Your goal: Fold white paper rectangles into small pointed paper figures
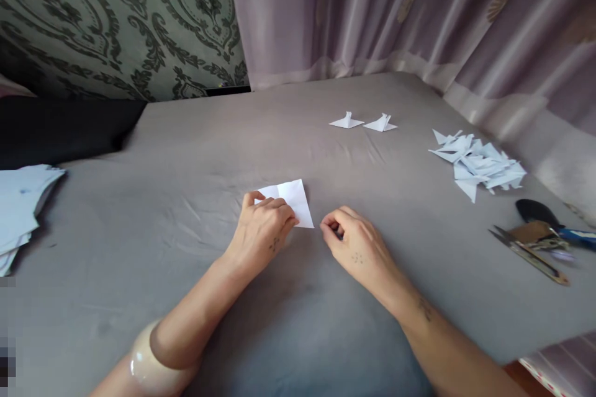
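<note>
— What does the head camera show the left hand [264, 223] doing?

— It rests palm-down on a folded white paper sheet [292, 200] lying on the grey cloth-covered bed [186, 198]; its fingers [279, 214] are curled and press the paper's near edge flat.

— And the right hand [351, 242]?

— Just beside the paper's pointed corner, loosely curled. Its fingers [331, 223] seem pinched together with nothing between them, though the view is too small to be sure.

— Anything else?

— Two small folded white paper shapes [363, 122] stand farther back, a heap of white folded paper pieces [479, 165] lies to the right, metal scissors [528, 253] near the edge, a stack of white sheets [21, 205] far left.
</note>
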Motion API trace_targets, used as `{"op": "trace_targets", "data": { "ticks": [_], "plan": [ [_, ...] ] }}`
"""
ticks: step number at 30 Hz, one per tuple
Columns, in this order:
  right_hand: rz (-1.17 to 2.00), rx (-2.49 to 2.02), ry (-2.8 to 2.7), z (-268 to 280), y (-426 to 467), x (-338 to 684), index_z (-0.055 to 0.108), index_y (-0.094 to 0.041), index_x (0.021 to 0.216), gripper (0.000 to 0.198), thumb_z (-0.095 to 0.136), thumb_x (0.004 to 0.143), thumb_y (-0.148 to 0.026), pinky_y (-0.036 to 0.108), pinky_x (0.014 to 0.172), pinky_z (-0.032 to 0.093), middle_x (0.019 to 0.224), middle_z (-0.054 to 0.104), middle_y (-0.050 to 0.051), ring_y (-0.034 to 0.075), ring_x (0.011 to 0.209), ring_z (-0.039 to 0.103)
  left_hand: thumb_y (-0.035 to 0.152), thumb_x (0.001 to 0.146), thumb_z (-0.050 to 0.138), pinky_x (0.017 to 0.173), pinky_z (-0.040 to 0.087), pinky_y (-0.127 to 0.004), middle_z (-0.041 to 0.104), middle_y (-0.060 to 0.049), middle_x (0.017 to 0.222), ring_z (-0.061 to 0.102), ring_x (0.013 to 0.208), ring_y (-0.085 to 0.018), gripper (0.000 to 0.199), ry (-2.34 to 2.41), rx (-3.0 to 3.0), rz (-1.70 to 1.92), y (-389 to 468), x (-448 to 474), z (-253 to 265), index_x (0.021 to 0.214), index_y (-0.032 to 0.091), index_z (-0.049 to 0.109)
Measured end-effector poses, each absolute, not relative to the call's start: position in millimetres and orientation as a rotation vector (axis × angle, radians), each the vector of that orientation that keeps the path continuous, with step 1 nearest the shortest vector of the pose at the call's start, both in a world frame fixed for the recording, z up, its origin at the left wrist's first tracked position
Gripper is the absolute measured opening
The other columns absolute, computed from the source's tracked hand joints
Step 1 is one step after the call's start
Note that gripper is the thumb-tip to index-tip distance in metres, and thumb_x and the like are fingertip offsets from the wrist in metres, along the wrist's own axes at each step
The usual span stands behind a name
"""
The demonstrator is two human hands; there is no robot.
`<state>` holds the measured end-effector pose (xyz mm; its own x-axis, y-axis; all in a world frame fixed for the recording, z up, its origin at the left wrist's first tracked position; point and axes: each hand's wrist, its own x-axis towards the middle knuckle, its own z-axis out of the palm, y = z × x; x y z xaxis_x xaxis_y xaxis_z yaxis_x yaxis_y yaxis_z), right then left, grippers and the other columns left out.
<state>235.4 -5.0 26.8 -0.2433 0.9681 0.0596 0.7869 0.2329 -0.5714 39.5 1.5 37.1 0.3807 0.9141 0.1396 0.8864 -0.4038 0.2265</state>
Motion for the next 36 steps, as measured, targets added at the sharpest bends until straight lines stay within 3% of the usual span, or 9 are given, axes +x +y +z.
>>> {"op": "trace_targets", "data": {
  "ticks": [5,9,15,21,30,36],
  "plan": [
    [0.527,-1.278,-2.164,26,-16,229,0.065,-0.020,0.102,0.024,0.044,0.093,-0.011,0.029,0.078,0.048,0.096,0.065,0.005,0.017,0.088,0.061,0.024,0.093,0.048,0.085,0.031,-0.041,0.071,-0.002,0.077,0.063,0.073,-0.018,0.026,1.634,2.534,0.340,1,40,37,0.073,0.019,0.064],
    [0.447,-1.214,-2.312,25,-24,217,0.064,-0.017,0.106,0.028,0.042,0.092,-0.006,0.033,0.082,0.050,0.099,0.064,0.008,0.020,0.094,0.059,0.024,0.093,0.049,0.086,0.030,-0.040,0.071,-0.002,0.078,0.063,0.073,-0.018,0.025,1.635,2.537,0.341,1,40,37,0.075,0.019,0.065],
    [0.349,-1.307,-2.447,24,-32,213,0.063,-0.015,0.110,0.028,0.045,0.091,-0.005,0.035,0.079,0.051,0.094,0.062,0.008,0.021,0.089,0.058,0.025,0.093,0.049,0.089,0.029,-0.041,0.072,-0.002,0.080,0.063,0.076,-0.018,0.024,1.632,2.509,0.370,-1,38,36,0.077,0.020,0.067],
    [0.297,-1.382,-2.513,27,-36,209,0.060,-0.015,0.118,0.027,0.047,0.095,-0.019,0.036,0.076,0.049,0.094,0.060,0.009,0.021,0.087,0.056,0.032,0.087,0.059,0.087,0.030,-0.041,0.073,-0.002,0.085,0.064,0.077,-0.020,0.015,1.697,2.412,0.416,3,27,31,0.080,0.021,0.067],
    [0.267,-1.378,-2.562,30,-35,206,0.053,-0.013,0.130,0.038,0.043,0.096,-0.026,0.037,0.071,0.046,0.096,0.058,0.009,0.022,0.083,0.052,0.026,0.088,0.052,0.085,0.031,-0.041,0.073,-0.002,0.082,0.064,0.076,-0.019,0.018,1.662,2.367,0.425,7,24,33,0.079,0.021,0.067],
    [0.273,-1.395,-2.546,33,-32,200,0.055,-0.016,0.128,0.036,0.046,0.095,-0.029,0.037,0.070,0.046,0.095,0.057,0.009,0.022,0.083,0.052,0.023,0.089,0.049,0.085,0.031,-0.041,0.073,-0.003,0.082,0.064,0.074,-0.018,0.019,1.665,2.429,0.420,4,26,35,0.080,0.020,0.066]
  ]
}}
